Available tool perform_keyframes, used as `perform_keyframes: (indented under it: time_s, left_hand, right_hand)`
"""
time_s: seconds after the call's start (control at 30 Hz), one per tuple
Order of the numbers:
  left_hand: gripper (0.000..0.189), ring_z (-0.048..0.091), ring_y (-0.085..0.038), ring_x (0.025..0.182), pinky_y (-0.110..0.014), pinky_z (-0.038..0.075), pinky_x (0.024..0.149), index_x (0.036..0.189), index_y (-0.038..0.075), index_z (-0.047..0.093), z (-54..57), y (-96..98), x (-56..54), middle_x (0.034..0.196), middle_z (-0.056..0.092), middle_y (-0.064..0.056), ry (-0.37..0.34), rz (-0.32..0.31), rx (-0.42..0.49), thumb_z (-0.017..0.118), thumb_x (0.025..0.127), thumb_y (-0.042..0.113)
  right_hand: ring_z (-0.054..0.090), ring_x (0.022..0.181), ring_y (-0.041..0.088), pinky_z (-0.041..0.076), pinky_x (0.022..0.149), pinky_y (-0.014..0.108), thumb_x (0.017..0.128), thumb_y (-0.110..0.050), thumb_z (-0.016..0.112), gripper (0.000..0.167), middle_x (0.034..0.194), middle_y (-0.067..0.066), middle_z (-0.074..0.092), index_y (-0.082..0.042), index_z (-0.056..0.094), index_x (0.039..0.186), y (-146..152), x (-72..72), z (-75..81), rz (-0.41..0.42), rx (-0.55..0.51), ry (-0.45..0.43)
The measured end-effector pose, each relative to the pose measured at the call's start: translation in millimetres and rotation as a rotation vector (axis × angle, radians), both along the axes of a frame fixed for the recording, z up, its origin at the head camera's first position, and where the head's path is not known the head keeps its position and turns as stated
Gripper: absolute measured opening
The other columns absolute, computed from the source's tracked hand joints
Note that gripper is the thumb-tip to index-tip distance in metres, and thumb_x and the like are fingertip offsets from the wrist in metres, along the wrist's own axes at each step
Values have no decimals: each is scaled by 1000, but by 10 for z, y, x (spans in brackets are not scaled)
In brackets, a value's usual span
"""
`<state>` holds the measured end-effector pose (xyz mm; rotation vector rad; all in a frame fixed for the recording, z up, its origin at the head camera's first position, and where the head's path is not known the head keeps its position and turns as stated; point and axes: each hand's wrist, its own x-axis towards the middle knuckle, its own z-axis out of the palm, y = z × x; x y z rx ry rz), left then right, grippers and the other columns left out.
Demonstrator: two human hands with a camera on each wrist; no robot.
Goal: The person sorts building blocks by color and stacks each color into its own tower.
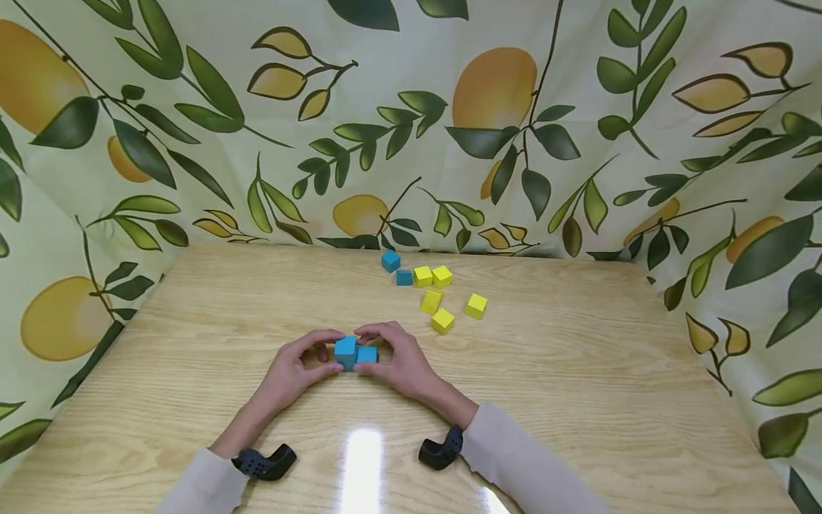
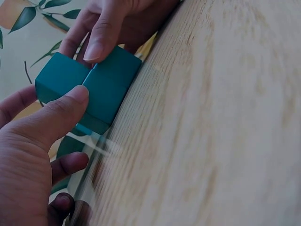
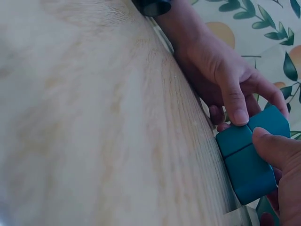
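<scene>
Three blue cubes stand together on the table between my hands. One upper blue cube (image 1: 345, 348) sits on a lower blue cube (image 3: 234, 140), and another blue cube (image 1: 367, 355) adjoins the lower one on the right. My left hand (image 1: 297, 371) pinches the left part of this small stack, its thumb at the seam between upper and lower cube in the right wrist view. From the other side my right hand (image 1: 401, 364) holds the right-hand cube between thumb and fingers, with the thumb reaching the upper cube's corner. The farther faces of the cubes are hidden.
Beyond the hands lie two loose blue cubes (image 1: 390, 261) and several yellow cubes (image 1: 442, 321), toward the back of the wooden table (image 1: 578, 371). A fruit-and-leaf printed cloth (image 1: 411, 64) hangs along the back and sides. Each wrist wears a black device (image 1: 265, 462).
</scene>
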<state>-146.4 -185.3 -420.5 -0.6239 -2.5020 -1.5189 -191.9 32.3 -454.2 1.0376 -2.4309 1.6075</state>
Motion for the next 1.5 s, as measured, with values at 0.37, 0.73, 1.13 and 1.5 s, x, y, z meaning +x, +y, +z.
perform_keyframes:
  time_s: [0.37, 0.73, 1.13, 1.5]
  left_hand:
    - [43, 55, -24, 73, -36, 43, 64, 118, 6, 63, -1, -11, 7, 79, 61, -10, 16, 16, 0, 76, 78, -2]
    - [44, 54, -19, 70, -35, 42, 60, 117, 6, 63, 2, -18, -14, 77, 61, -8, 29, 11, -1, 77, 77, -4]
    - [44, 54, -19, 70, -35, 43, 61, 118, 5, 63, 15, -7, -16, 78, 60, -9, 19, 2, 7, 76, 77, -4]
    - [44, 54, -21, 70, -38, 42, 61, 118, 4, 63, 8, -7, -7, 80, 61, -11, 14, -7, 18, 76, 77, -4]
  right_hand:
    - [51, 100, 8, 43, 89, 29, 78, -20, 81, 48, 101, -9, 61, -18, 61, 122, -50, -30, 28, 4, 16, 18]
    - [51, 105, 10, 41, 91, 32, 76, -26, 82, 61, 106, -9, 60, -21, 54, 130, -82, -39, 26, -13, 18, -2]
    - [54, 104, 11, 44, 89, 31, 78, -22, 81, 60, 104, -6, 61, -19, 53, 131, -93, -39, 14, -2, -3, 17]
    - [58, 97, 14, 47, 83, 30, 79, -21, 80, 56, 107, -1, 61, -18, 54, 129, -80, -21, 18, 7, -21, -30]
